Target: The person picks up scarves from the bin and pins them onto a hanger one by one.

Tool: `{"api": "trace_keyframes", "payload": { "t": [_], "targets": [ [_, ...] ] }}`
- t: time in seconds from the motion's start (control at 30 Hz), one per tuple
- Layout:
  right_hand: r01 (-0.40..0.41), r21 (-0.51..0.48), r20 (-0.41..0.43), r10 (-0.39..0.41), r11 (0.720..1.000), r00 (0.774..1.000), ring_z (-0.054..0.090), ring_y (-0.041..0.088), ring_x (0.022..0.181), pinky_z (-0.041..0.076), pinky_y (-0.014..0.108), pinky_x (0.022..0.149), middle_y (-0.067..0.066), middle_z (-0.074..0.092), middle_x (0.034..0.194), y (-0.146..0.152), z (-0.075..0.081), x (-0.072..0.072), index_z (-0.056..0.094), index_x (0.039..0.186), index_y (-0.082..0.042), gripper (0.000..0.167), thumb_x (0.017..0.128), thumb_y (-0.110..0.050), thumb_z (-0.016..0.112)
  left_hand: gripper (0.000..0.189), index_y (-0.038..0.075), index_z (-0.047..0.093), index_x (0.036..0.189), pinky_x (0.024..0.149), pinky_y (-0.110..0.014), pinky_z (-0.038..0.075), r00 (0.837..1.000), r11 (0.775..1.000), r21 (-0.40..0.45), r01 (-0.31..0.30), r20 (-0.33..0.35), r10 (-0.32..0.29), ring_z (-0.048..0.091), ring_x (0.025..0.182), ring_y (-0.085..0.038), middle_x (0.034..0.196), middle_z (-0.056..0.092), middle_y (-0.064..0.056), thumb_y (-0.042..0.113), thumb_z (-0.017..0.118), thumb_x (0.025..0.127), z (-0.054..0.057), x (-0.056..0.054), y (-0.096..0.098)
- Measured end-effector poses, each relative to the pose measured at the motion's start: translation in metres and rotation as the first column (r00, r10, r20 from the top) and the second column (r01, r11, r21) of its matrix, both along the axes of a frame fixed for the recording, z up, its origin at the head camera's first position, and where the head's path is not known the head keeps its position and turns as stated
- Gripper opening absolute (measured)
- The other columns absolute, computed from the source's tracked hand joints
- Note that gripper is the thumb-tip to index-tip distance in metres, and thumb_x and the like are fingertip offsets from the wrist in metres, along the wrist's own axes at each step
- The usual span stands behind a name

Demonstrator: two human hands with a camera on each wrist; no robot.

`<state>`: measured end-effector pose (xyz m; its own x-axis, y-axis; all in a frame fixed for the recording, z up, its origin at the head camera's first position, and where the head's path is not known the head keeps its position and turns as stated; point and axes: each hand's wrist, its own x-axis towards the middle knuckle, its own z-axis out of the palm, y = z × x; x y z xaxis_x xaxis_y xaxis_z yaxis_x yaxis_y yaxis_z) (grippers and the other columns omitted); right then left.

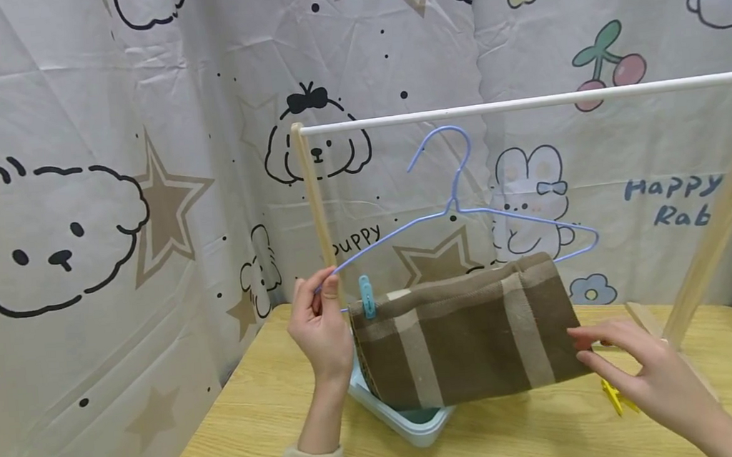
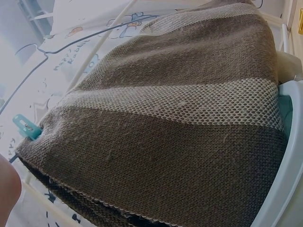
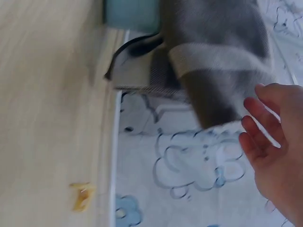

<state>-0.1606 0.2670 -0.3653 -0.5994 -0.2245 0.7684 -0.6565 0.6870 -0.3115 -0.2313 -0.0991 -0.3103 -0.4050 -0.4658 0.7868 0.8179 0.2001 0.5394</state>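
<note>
A brown knitted cloth with pale stripes [image 1: 465, 342], perhaps a scarf, hangs folded over the lower bar of a blue-purple clothes hanger [image 1: 398, 230]. A teal clothespin [image 1: 367, 297] clips its top left corner. With thumb and fingers, my left hand [image 1: 322, 325] pinches the hanger's left end. My right hand [image 1: 648, 364] is at the cloth's right edge, its fingers loosely bent. In the right wrist view the fingertips [image 3: 250, 124] lie beside the cloth; whether they touch it I cannot tell. The hanger's hook points up, below and apart from the white rail.
A white rail [image 1: 524, 103] on wooden posts [image 1: 720, 222] spans the table [image 1: 239, 425]. Beneath the cloth stands a light blue basin [image 1: 414, 429]. Yellow clothespins [image 1: 614, 397] lie near my right hand. A printed curtain [image 1: 209, 198] stands behind.
</note>
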Motion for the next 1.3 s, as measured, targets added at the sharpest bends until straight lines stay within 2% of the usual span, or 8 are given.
{"api": "trace_keyframes", "payload": {
  "t": [0.17, 0.5, 0.6, 0.73, 0.83, 0.93, 1.2, 1.3],
  "targets": [
    [0.078, -0.019, 0.149, -0.075, 0.997, 0.986, 0.054, -0.014, 0.099, 0.036, 0.001, 0.085, -0.015, 0.069, 0.103, 0.019, -0.021, 0.001, 0.072, 0.112, -0.021, 0.040, 0.079, 0.001, 0.080, 0.011, -0.003, 0.072, 0.101, 0.053, -0.020, 0.022, 1.000, 1.000, -0.004, 0.007, 0.006, -0.007, 0.029, 0.060, -0.007, 0.070, 0.035, 0.005, 0.002, 0.066, 0.092, -0.002, -0.001, 0.000],
    [0.142, 0.009, 0.268, -0.139, 0.990, 0.953, 0.056, -0.013, 0.085, 0.042, 0.006, 0.072, -0.020, 0.069, 0.092, 0.044, -0.050, -0.004, 0.071, 0.113, -0.013, 0.033, 0.082, -0.006, 0.079, 0.011, -0.004, 0.071, 0.100, 0.053, -0.019, 0.022, 1.000, 1.000, 0.006, 0.003, 0.005, -0.003, 0.029, 0.060, -0.007, 0.070, 0.036, 0.006, 0.002, 0.066, 0.092, -0.002, -0.004, 0.000],
    [0.159, 0.012, 0.308, -0.155, 0.987, 0.939, 0.055, -0.014, 0.084, 0.041, 0.006, 0.069, -0.021, 0.068, 0.088, 0.051, -0.061, -0.004, 0.070, 0.111, -0.010, 0.029, 0.084, -0.006, 0.078, 0.012, -0.005, 0.071, 0.100, 0.072, -0.018, 0.039, 1.000, 1.000, 0.015, 0.010, -0.002, -0.010, 0.030, 0.061, -0.007, 0.069, 0.036, 0.005, 0.004, 0.066, 0.093, -0.001, -0.005, 0.000],
    [0.169, 0.037, 0.343, -0.171, 0.985, 0.923, 0.054, -0.014, 0.083, 0.041, 0.007, 0.068, -0.024, 0.066, 0.088, 0.060, -0.073, -0.007, 0.069, 0.113, -0.008, 0.030, 0.084, -0.007, 0.078, 0.017, -0.006, 0.071, 0.099, 0.103, -0.030, 0.039, 1.000, 1.000, 0.026, 0.015, -0.006, -0.014, 0.030, 0.061, -0.008, 0.067, 0.036, 0.005, 0.009, 0.067, 0.093, 0.001, -0.006, 0.000],
    [0.179, 0.060, 0.379, -0.188, 0.982, 0.906, 0.054, -0.015, 0.083, 0.043, 0.011, 0.066, -0.023, 0.066, 0.091, 0.066, -0.080, -0.012, 0.069, 0.115, -0.006, 0.031, 0.085, -0.010, 0.078, 0.014, -0.005, 0.071, 0.099, 0.077, -0.021, 0.039, 1.000, 1.000, 0.028, 0.007, 0.002, -0.007, 0.030, 0.060, -0.008, 0.068, 0.036, 0.006, 0.007, 0.067, 0.093, 0.000, -0.006, -0.001],
    [0.190, 0.076, 0.405, -0.205, 0.979, 0.891, 0.053, -0.015, 0.083, 0.046, 0.016, 0.063, -0.015, 0.068, 0.092, 0.073, -0.085, -0.014, 0.068, 0.115, -0.004, 0.034, 0.084, -0.011, 0.079, 0.013, -0.005, 0.071, 0.099, 0.056, -0.020, 0.023, 1.000, 1.000, 0.031, 0.002, 0.008, -0.002, 0.030, 0.059, -0.006, 0.069, 0.035, 0.008, 0.006, 0.067, 0.093, 0.000, -0.006, -0.001],
    [0.179, 0.058, 0.411, -0.187, 0.982, 0.892, 0.050, -0.018, 0.088, 0.047, 0.018, 0.063, -0.034, 0.057, 0.101, 0.079, -0.089, -0.020, 0.067, 0.116, 0.000, 0.039, 0.082, -0.011, 0.081, 0.018, -0.005, 0.072, 0.098, 0.057, -0.017, 0.026, 1.000, 0.999, 0.038, 0.004, 0.014, -0.005, 0.030, 0.060, -0.006, 0.069, 0.036, 0.007, 0.012, 0.068, 0.093, -0.001, -0.007, 0.001],
    [0.184, 0.071, 0.423, -0.197, 0.980, 0.885, 0.049, -0.018, 0.088, 0.048, 0.020, 0.063, -0.027, 0.062, 0.100, 0.081, -0.090, -0.019, 0.067, 0.116, -0.001, 0.039, 0.081, -0.012, 0.081, 0.018, -0.005, 0.072, 0.098, 0.055, -0.019, 0.022, 1.000, 0.999, 0.033, 0.007, 0.018, -0.008, 0.031, 0.060, -0.006, 0.069, 0.036, 0.007, 0.012, 0.068, 0.093, -0.002, -0.007, 0.003]
  ]
}}
